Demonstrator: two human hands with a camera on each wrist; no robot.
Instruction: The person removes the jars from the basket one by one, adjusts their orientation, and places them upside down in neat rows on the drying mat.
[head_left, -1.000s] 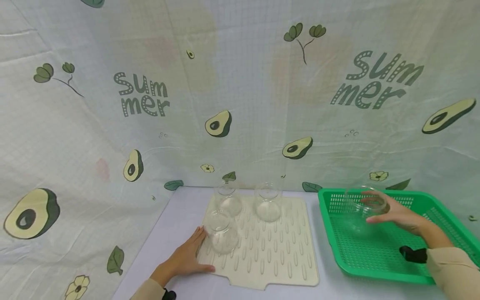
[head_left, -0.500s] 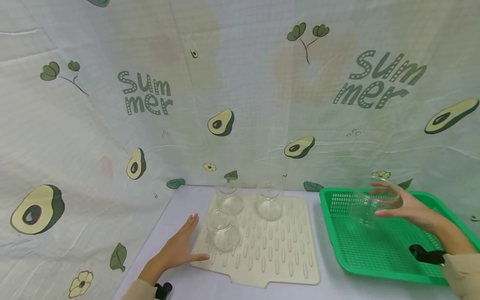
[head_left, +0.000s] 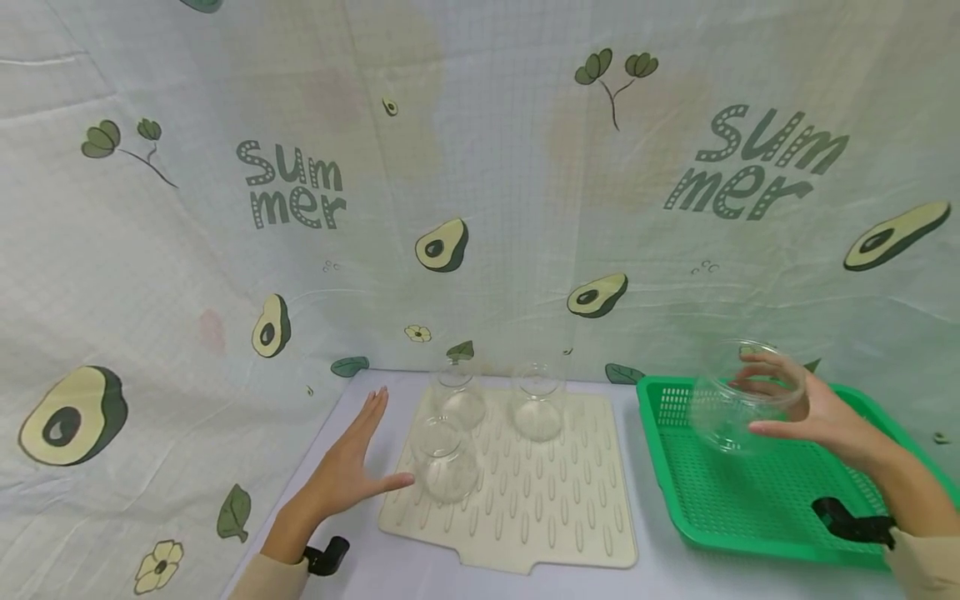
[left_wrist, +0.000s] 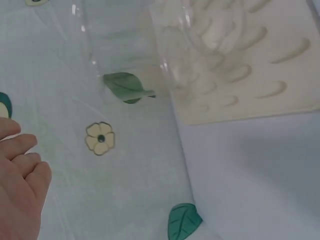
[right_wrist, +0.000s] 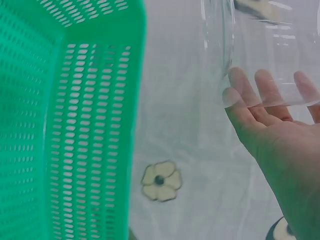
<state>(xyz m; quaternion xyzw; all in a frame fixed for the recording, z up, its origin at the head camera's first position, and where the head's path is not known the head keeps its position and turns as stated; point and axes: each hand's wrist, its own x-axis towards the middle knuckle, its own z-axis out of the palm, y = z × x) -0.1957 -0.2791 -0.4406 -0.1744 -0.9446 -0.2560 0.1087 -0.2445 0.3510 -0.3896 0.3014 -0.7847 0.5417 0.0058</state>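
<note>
My right hand (head_left: 821, 417) grips a clear rounded glass vessel (head_left: 723, 417) by its side and holds it up over the green basket (head_left: 686, 529). In the right wrist view my fingers show through the wall of the glass vessel (right_wrist: 280, 55). My left hand (head_left: 343, 467) hovers left of the cream ridged mat (head_left: 555, 533), fingers straight and thumb spread, with nothing in it. The thumb is nearest to a front glass vessel (head_left: 447, 475) on the mat. Two similar glass vessels, one at the back left (head_left: 459, 404) and one at the back centre (head_left: 537, 412), stand behind it.
Mat and basket sit side by side on a white table (head_left: 427, 571), the basket to the right. A printed cloth (head_left: 510, 183) hangs behind and to the left, close to the table's back edge. Black straps with a camera mount (head_left: 847, 521) are on both wrists.
My left hand has left the mat's left edge and risen a little up and left. My right hand has lifted the glass vessel higher, up from inside the basket.
</note>
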